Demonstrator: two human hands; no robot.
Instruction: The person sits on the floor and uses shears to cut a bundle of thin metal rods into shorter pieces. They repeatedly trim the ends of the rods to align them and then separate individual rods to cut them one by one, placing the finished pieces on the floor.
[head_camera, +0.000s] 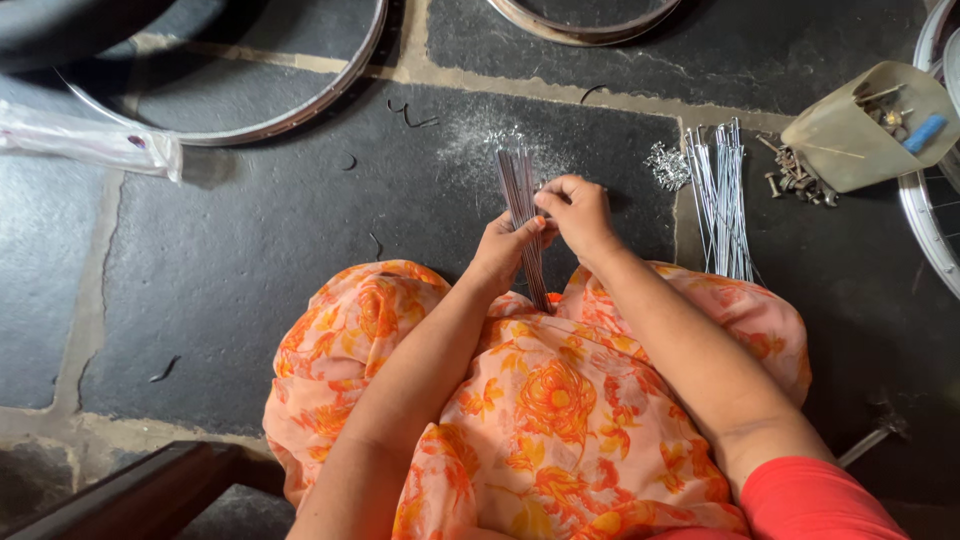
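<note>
A bundle of thin metal spokes (519, 178) stands nearly upright above my lap. My left hand (505, 250) grips the bundle around its middle. My right hand (578, 212) touches the same bundle from the right, fingers pinched on the spokes. The lower ends of the spokes rest on my orange flowered cloth (545, 400). A second loose bundle of spokes (722, 200) lies on the dark stone floor to my right, beside a small heap of shiny nipples (667, 166).
A metal wheel rim (300, 105) lies at the upper left, another rim (585, 25) at the top, and a spoked wheel (935, 215) at the right edge. A tipped beige container (860, 125) spills small hardware. A clear plastic sleeve (90, 140) lies left.
</note>
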